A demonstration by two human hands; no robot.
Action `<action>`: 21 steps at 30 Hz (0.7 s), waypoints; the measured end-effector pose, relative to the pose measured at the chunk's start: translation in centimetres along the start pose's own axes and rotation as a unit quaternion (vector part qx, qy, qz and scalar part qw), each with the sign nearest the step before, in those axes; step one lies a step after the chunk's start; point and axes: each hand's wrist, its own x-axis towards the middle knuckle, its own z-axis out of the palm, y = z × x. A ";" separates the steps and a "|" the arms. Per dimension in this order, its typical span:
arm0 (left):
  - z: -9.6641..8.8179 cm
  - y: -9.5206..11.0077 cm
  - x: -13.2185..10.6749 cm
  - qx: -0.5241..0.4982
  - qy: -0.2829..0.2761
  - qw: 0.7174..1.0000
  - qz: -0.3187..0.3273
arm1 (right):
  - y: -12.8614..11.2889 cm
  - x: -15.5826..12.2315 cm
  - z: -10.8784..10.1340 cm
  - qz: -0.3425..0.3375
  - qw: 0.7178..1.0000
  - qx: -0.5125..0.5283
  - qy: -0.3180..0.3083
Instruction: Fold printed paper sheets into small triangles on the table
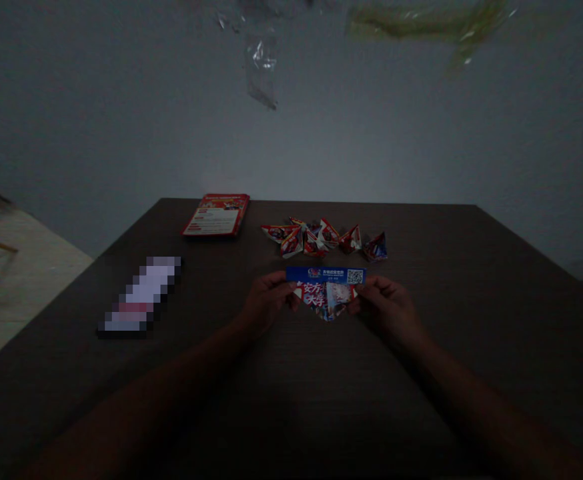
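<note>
A folded printed paper (326, 291), with a blue strip across its top and a red and white point facing me, lies on the dark table (471, 320). My left hand (266, 303) pinches its left end and my right hand (386, 307) pinches its right end, fingers closed on the paper. Just beyond it sits a row of several small folded paper pieces (321, 239) in red, white and blue.
A stack of red printed leaflets (216, 215) lies at the back left of the table. A blurred-out flat object (141, 295) rests to the left of my arms. A grey wall stands behind the table, with floor to the far left.
</note>
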 end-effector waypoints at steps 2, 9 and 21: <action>0.2 0.2 -0.1 -0.023 0.003 1.000 -0.012 | 0.0 0.0 -0.1 -0.004 1.000 0.003 0.008; 0.4 0.5 -0.2 -0.051 0.019 0.998 -0.013 | -0.4 -0.2 0.3 -0.063 0.998 -0.026 0.019; 0.5 0.6 -0.3 -0.040 0.056 0.997 0.046 | -0.9 -0.9 -0.1 -0.134 0.964 -0.225 0.054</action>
